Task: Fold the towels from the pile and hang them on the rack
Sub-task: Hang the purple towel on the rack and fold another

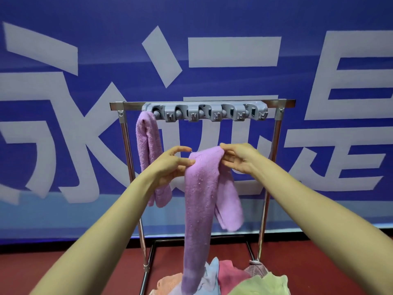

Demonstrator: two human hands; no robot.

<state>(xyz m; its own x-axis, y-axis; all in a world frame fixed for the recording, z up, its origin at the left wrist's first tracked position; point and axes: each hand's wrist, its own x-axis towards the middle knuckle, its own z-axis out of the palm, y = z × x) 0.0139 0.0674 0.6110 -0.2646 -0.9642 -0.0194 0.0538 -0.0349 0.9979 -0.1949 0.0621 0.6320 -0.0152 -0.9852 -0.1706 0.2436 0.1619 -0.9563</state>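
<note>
We held a folded purple towel [202, 188] at the centre of the view. Our left hand [172, 165] pinched its top fold from nine o'clock and our right hand [238, 158] pinched it from three. At eleven o'clock another towel [148, 150] already hung on the rack [202, 102]. The pile [223, 279] lay at six. We judged the hanging step in hand: next, the fold needed lifting to the grey hook strip [204, 112] at twelve.

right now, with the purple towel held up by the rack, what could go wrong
The held towel hangs long in front and seems to reach the pile, so it may drag others up. The left hand and right hand only pinch its top fold, so it might slip or unfold.
</note>
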